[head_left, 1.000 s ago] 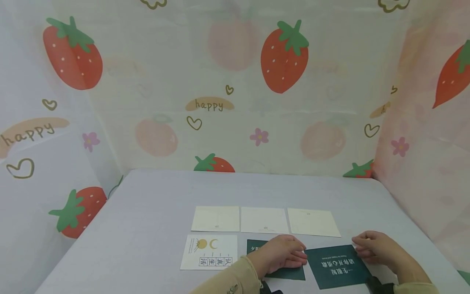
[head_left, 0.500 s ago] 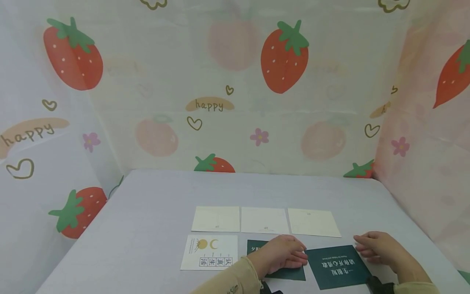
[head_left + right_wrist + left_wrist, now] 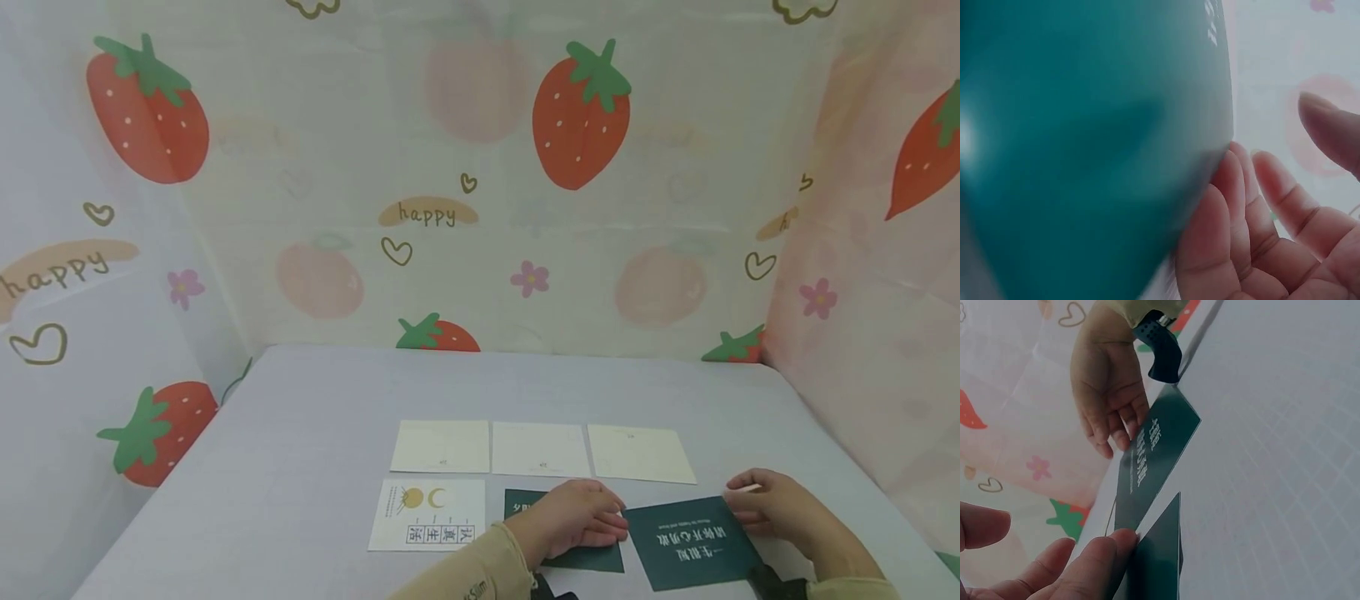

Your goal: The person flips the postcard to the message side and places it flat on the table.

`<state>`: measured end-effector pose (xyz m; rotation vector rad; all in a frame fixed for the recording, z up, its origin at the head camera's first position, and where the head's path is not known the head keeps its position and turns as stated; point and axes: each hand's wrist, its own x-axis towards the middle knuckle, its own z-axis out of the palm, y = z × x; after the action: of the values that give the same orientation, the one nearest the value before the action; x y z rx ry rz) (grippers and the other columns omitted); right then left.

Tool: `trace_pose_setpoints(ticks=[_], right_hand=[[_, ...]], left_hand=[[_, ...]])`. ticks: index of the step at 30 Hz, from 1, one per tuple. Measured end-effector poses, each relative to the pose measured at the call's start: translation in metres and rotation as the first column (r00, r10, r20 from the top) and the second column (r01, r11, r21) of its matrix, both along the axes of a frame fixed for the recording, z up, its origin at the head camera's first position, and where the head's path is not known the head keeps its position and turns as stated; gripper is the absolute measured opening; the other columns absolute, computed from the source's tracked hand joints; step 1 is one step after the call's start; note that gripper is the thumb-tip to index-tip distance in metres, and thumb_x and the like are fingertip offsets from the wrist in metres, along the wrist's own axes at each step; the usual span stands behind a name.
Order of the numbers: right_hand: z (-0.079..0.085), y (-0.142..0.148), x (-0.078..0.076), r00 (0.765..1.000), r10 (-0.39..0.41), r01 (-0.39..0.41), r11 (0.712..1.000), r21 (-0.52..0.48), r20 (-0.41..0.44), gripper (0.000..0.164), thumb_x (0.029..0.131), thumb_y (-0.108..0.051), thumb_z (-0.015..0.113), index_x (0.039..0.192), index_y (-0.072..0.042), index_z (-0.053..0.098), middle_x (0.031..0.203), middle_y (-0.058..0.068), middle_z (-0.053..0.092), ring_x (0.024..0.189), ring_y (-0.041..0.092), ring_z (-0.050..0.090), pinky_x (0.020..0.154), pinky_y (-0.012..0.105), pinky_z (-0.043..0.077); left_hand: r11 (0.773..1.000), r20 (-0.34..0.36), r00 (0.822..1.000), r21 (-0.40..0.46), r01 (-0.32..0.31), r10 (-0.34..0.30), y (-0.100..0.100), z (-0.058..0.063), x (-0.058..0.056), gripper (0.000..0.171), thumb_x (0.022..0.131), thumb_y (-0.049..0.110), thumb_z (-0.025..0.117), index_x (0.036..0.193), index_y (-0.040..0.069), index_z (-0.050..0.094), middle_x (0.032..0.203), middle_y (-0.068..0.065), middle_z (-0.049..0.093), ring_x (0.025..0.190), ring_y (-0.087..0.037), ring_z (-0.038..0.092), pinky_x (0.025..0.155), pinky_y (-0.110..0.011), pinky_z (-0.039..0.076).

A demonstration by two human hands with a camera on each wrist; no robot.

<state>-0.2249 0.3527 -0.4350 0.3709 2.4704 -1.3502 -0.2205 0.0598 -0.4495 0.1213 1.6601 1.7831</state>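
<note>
A dark green postcard (image 3: 690, 546) with white lettering lies turned at an angle on the right of the front row. My right hand (image 3: 783, 517) is at its right edge; in the right wrist view the fingertips (image 3: 1207, 219) touch that edge, while the thumb (image 3: 1332, 131) stands away from it. My left hand (image 3: 573, 521) lies over a second green postcard (image 3: 588, 560), covering its middle. Its fingertips (image 3: 1124, 540) are right at the near corner of the right-hand postcard, with the thumb (image 3: 985, 526) spread apart. Neither hand pinches anything.
A white postcard with a sun and moon (image 3: 431, 507) lies left of the left hand. Behind is a row of three pale cards, left (image 3: 440, 446), middle (image 3: 540, 448) and right (image 3: 641, 454). A strawberry-print curtain (image 3: 480, 208) hangs round the white table (image 3: 300, 483).
My right hand has shifted slightly to the right and its thumb has come off the green postcard's corner. That corner sits a touch higher in view. My left hand has stayed put.
</note>
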Motion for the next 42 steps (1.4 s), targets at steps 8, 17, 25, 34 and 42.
trace_pose_setpoints(ticks=[8, 17, 25, 34, 42], right_hand=[[0.0, 0.002, 0.002, 0.999, 0.052, -0.052, 0.998, 0.024, -0.015, 0.036, 0.086, -0.013, 0.061, 0.111, 0.011, 0.052, 0.09, 0.008, 0.064, 0.079, 0.018, 0.061, 0.071, 0.036, 0.053], [0.003, 0.001, 0.004, 0.995, 0.103, -0.102, 0.992, 0.076, -0.017, 0.024, 0.087, -0.008, 0.057, 0.105, 0.008, 0.058, 0.091, 0.008, 0.064, 0.079, 0.017, 0.059, 0.07, 0.037, 0.051], [0.001, 0.003, -0.001, 0.998, 0.067, -0.066, 0.996, 0.054, -0.018, 0.029, 0.086, -0.009, 0.058, 0.108, 0.01, 0.056, 0.09, 0.007, 0.064, 0.076, 0.016, 0.057, 0.066, 0.035, 0.05], [0.005, 0.007, -0.001, 0.996, 0.071, -0.069, 0.997, 0.034, -0.058, 0.031, 0.087, -0.011, 0.058, 0.11, 0.009, 0.056, 0.105, 0.016, 0.062, 0.089, 0.019, 0.06, 0.075, 0.04, 0.051], [0.011, 0.007, -0.004, 0.991, 0.082, -0.078, 0.996, 0.035, -0.109, 0.033, 0.089, -0.011, 0.056, 0.114, 0.01, 0.053, 0.113, 0.023, 0.058, 0.101, 0.029, 0.059, 0.081, 0.043, 0.05]], left_hand=[[1.0, -0.007, 1.0, -0.004, 0.004, -0.004, 0.001, 0.002, 0.0, 0.02, 0.09, 0.014, 0.052, 0.102, 0.0, 0.06, 0.09, -0.014, 0.066, 0.084, -0.021, 0.066, 0.073, -0.03, 0.054], [1.0, -0.024, 1.0, -0.003, -0.008, 0.008, -0.001, 0.008, 0.002, 0.021, 0.089, 0.013, 0.054, 0.102, -0.002, 0.061, 0.089, -0.016, 0.066, 0.082, -0.021, 0.066, 0.072, -0.029, 0.054], [0.999, -0.022, 0.999, 0.011, -0.032, 0.032, -0.003, 0.007, -0.003, 0.021, 0.089, 0.01, 0.053, 0.104, -0.003, 0.06, 0.089, -0.016, 0.065, 0.083, -0.023, 0.067, 0.071, -0.028, 0.054], [0.999, -0.039, 0.999, 0.018, -0.037, 0.038, -0.002, 0.007, -0.004, 0.024, 0.089, 0.013, 0.054, 0.106, -0.004, 0.057, 0.091, -0.016, 0.064, 0.084, -0.022, 0.066, 0.072, -0.028, 0.054], [0.998, -0.049, 0.998, 0.031, -0.05, 0.051, -0.002, 0.004, -0.009, 0.023, 0.09, 0.015, 0.053, 0.106, -0.002, 0.057, 0.092, -0.015, 0.065, 0.083, -0.022, 0.066, 0.071, -0.027, 0.054]])
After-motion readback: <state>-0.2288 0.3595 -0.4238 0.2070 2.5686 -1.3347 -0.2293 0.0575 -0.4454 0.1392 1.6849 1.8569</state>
